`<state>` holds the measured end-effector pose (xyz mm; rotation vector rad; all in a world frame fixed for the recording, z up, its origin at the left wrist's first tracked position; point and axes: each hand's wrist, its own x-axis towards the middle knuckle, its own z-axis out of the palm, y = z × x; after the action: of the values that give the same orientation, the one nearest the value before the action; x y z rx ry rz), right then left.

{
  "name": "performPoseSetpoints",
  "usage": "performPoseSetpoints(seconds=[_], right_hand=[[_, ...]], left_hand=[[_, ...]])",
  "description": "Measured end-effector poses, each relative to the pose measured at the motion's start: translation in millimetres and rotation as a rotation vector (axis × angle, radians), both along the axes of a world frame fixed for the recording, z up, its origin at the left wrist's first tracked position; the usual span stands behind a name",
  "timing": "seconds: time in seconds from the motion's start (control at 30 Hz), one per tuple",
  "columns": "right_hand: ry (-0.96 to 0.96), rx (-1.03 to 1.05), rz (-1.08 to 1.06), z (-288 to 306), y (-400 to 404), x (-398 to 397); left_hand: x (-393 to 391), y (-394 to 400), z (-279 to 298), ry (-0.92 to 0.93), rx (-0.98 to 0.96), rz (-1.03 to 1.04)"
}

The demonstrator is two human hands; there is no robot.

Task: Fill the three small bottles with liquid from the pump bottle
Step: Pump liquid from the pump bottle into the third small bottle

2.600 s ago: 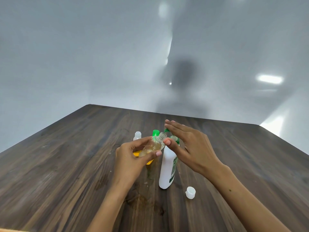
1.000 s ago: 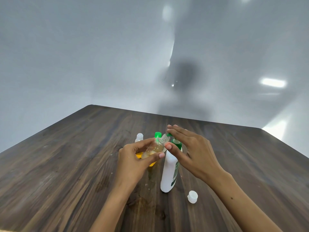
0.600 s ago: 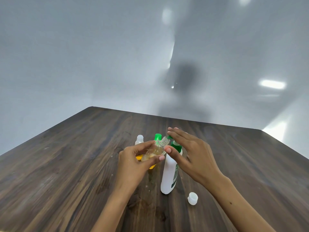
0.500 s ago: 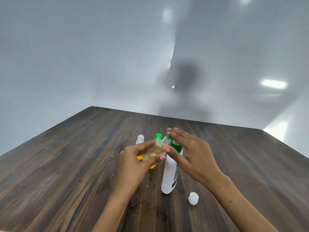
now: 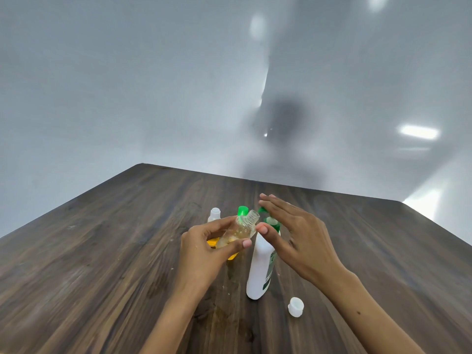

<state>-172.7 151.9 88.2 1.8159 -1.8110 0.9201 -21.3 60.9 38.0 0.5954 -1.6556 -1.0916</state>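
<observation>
Pump bottle [image 5: 260, 272]: white body with a green label, standing upright on the table [image 5: 102, 251] just right of centre frame, low down. I see its green pump head [image 5: 272, 222] at the top, mostly covered by my right hand.

Right hand [image 5: 298, 241]: fingers straight and spread flat over the pump head, thumb stretched out toward the small bottle's mouth. It curls around nothing.

Left hand [image 5: 204, 247]: centre frame, fingers and thumb wrapped around a small clear bottle [image 5: 238, 231], gripping it.

Small clear bottle: tilted, uncapped threaded neck pointing up and to the right, right at the pump spout. Pale yellow liquid fills its lower part.

Second small bottle [image 5: 214, 215]: white, capped, upright, behind my left hand toward the upper left of the group.

Green-capped bottle [image 5: 242, 211]: only its green cap shows clearly, just behind the held bottle's neck; I cannot tell what the body looks like.

Yellow item [image 5: 214, 243]: partly hidden under my left hand; I cannot tell what it is.

Loose white cap [image 5: 295, 306]: lying on the table, lower right of the pump bottle, apart from it.

Table: dark wood grain, filling the lower half of the frame. A darker wet-looking patch [image 5: 224, 312] lies in front of the pump bottle's base, between my forearms.

Wall [image 5: 127, 85]: pale grey and glossy, filling the upper half of the frame.
</observation>
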Motion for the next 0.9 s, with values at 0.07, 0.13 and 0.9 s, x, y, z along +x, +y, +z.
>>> performPoseSetpoints(seconds=[0.07,0.13,0.9], right_hand=[[-0.005,-0.013,-0.005,-1.1,-1.5,1.3],[-0.007,-0.021,-0.020,-5.5,-5.0,4.1],[0.125,0.027,-0.062,2.8,0.9,4.2]], left_hand=[[-0.4,0.1,-0.2,-0.008,-0.016,0.007],[-0.8,0.5,-0.6,-0.037,-0.034,0.020],[-0.5,-0.7,-2.2,-0.001,-0.016,0.000]])
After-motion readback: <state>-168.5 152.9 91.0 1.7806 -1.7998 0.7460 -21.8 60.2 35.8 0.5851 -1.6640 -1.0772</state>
